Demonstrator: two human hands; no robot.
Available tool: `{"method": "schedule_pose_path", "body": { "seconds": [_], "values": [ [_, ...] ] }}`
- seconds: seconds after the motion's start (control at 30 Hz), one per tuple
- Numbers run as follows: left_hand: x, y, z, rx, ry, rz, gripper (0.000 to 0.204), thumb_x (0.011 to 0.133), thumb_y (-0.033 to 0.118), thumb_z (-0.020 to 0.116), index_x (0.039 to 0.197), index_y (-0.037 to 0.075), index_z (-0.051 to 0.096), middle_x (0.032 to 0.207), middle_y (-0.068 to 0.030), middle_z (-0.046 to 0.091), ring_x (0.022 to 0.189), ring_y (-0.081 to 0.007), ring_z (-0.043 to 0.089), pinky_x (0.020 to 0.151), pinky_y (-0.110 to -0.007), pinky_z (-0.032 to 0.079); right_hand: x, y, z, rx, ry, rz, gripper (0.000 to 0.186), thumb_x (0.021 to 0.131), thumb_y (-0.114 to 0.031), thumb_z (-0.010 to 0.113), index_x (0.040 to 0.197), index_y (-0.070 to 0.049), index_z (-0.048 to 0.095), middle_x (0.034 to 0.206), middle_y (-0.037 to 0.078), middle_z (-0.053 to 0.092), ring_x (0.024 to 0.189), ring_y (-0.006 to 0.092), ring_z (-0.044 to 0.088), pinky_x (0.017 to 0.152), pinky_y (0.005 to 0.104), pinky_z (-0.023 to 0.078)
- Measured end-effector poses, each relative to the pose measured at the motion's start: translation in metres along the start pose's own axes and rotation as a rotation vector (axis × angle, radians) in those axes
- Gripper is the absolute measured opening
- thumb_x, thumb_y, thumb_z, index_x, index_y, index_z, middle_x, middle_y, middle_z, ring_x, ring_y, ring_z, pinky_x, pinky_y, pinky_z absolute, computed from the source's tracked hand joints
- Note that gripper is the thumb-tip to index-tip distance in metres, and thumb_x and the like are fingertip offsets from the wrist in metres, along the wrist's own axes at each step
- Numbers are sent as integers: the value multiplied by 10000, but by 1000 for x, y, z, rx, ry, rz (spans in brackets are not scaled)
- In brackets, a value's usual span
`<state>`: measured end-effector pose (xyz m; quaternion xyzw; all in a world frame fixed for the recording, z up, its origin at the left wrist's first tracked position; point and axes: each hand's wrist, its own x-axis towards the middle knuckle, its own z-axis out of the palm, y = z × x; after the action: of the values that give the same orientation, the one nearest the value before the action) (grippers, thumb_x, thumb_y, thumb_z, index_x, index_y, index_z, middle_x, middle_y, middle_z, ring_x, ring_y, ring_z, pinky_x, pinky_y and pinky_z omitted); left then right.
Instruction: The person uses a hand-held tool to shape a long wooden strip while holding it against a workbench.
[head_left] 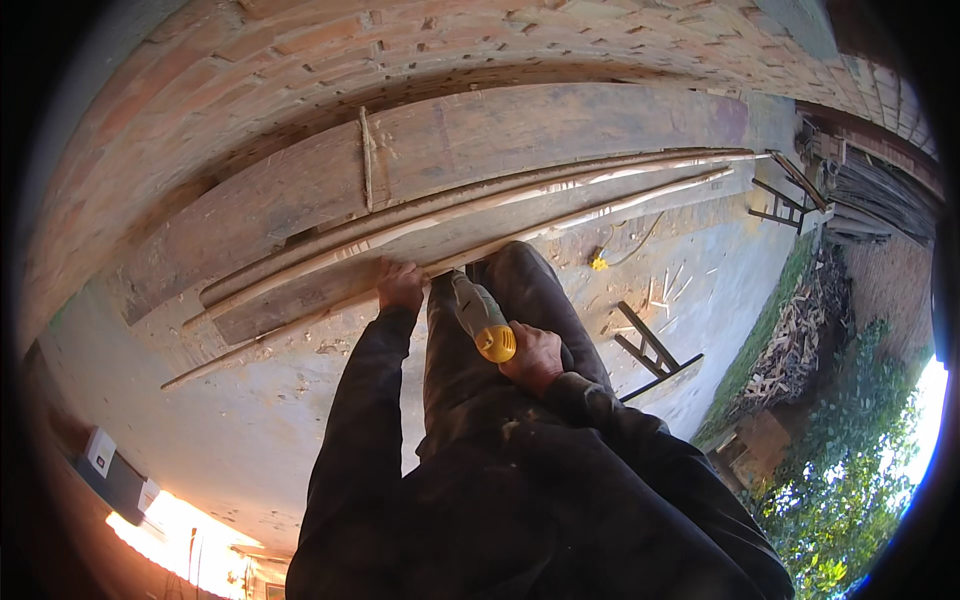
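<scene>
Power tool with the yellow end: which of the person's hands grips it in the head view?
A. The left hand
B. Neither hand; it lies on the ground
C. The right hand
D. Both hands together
C: the right hand closes around the power tool near its yellow end, while the left hand rests apart on the long wooden pole.

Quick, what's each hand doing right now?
Left hand: pressed down on a long thin wooden strip, fingers curled over it.
Right hand: closed around a yellow-ended power tool.
</scene>
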<state>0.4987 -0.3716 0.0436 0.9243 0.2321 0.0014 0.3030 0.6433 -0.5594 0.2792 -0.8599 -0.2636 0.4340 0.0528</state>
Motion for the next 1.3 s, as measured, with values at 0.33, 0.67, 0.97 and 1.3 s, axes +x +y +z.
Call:
{"method": "schedule_pose_path", "body": {
  "seconds": [0.33,0.67,0.97,1.3],
  "values": [
    [3,4,-3,18,-15,-15,98,787,226,738,735,153,698,783,-27,629,842,-261,653,1090,-560,430,1,-2,-2,9,4,6,254,767,-261,711,927,-83,627,910,134,707,869,375,695,766,501,535],
    [2,2,-1,10,6,-6,105,798,217,725,726,150,690,771,-30,618,824,-264,652,1069,-547,445,3,0,3,0,23,2,247,769,-260,712,921,-85,626,906,137,709,852,377,695,753,502,537],
    [0,1,0,-2,2,-24,93,817,195,687,737,148,692,795,-37,638,848,-274,655,1092,-531,431,4,1,5,10,28,-15,270,758,-260,723,938,-87,620,901,154,713,858,387,695,755,507,536],
    [1,2,-1,-25,-20,-43,100,819,199,686,734,148,694,795,-40,637,847,-273,656,1113,-538,423,5,2,7,13,41,-26,259,772,-267,718,932,-88,621,895,151,713,854,383,696,750,501,538]
  ]
}}
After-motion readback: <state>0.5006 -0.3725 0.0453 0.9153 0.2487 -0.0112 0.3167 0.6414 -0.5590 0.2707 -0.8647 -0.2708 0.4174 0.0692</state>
